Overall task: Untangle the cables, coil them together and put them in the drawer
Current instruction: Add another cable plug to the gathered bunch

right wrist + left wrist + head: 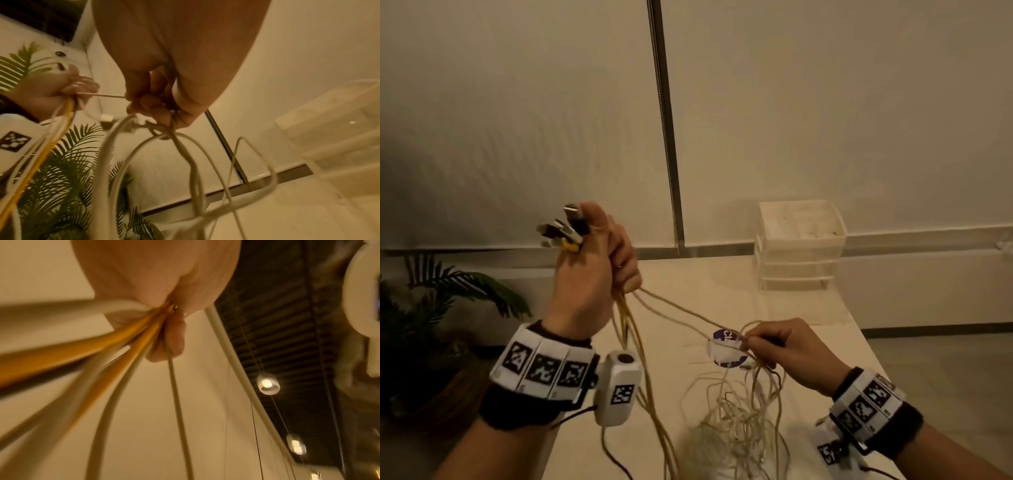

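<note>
My left hand point(599, 253) is raised and grips a bundle of white and yellow cables point(633, 339), their plug ends point(565, 228) sticking out above the thumb. In the left wrist view the cables point(131, 335) fan out from under the curled fingers. My right hand point(774, 346) is lower and to the right, pinching white strands point(164, 129) where loops hang. One strand point(688, 313) runs taut between both hands. A loose tangle point(736, 421) of white cable hangs down to the table. The translucent drawer unit point(799, 245) stands at the table's far edge.
The pale table point(808, 311) runs from me toward the wall. A round purple-and-white sticker point(726, 349) lies on it under the right hand. A leafy potted plant point(431, 308) stands left of the table. A metal strip point(667, 137) runs down the wall.
</note>
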### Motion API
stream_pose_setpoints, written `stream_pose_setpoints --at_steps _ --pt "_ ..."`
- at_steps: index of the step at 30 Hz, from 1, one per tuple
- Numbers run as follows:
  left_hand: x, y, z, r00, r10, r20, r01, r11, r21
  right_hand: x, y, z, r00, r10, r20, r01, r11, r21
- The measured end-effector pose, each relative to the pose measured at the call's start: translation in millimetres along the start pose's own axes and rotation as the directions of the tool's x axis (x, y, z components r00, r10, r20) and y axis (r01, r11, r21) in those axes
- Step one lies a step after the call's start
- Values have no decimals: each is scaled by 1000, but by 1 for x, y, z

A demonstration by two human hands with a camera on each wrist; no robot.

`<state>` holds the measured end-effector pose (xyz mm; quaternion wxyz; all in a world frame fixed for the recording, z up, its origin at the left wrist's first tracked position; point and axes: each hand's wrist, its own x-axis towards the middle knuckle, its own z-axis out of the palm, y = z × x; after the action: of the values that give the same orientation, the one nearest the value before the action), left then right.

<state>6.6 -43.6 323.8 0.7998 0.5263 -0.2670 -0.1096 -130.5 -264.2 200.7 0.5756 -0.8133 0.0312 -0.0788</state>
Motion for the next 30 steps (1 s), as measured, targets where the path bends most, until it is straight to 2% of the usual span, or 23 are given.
stream_pose_setpoints --at_steps 3,5,6,7,9,10,11,13,14,16,17,18,20,22,25,27,30 --pt "-14 10 9 998 63 -19 -59 983 173 7 -2 -8 998 -14 64 20 996 -84" --pt "-19 15 16 992 106 -61 -91 973 211 16 -18 -18 994 -107 -29 107 994 -24" --pt "-21 17 19 993 105 -54 -91 971 220 21 -26 -22 983 -152 -99 157 987 41" --pt "-23 16 21 996 91 -23 -84 971 224 23 -30 -23 979 -176 -106 182 982 48" --pt "-28 12 23 998 42 49 -53 968 244 26 -30 -13 988 -129 84 137 986 -93" --pt "-31 11 25 997 16 72 -35 963 268 26 -26 -9 984 -120 134 142 975 -171" --pt "-34 9 25 996 -1 86 -24 957 289 27 -23 -9 988 -127 91 143 971 -193" --pt "-38 8 25 997 -9 80 -17 945 328 29 -20 -19 971 -191 -142 183 981 -68" --pt "-38 9 24 997 -13 71 -14 931 365 27 -20 -23 970 -195 -142 188 980 -63" --pt "-32 10 19 995 -31 99 -21 876 482 17 -17 -17 990 -126 58 135 971 -195" --pt "-29 11 16 992 -20 126 -53 832 552 14 -14 -13 989 -102 110 127 961 -245" --pt "-28 12 15 988 9 151 -101 782 615 11 -14 -12 992 -86 92 106 966 -238" --pt "-29 11 18 972 80 221 -212 705 677 9 -22 -19 1000 -29 -11 28 995 -98" --pt "-30 3 28 950 21 312 -253 637 728 8 -39 -21 998 -51 -49 49 998 -44" --pt "-28 -21 49 910 -103 401 -297 511 807 10 -63 -16 988 -155 -24 150 979 -135" --pt "-27 -33 61 919 -104 380 -295 459 838 13 -69 -17 986 -166 -21 162 978 -133" --pt "-25 -37 69 940 -92 330 -255 455 853 11 -66 -18 990 -141 -26 137 984 -118"
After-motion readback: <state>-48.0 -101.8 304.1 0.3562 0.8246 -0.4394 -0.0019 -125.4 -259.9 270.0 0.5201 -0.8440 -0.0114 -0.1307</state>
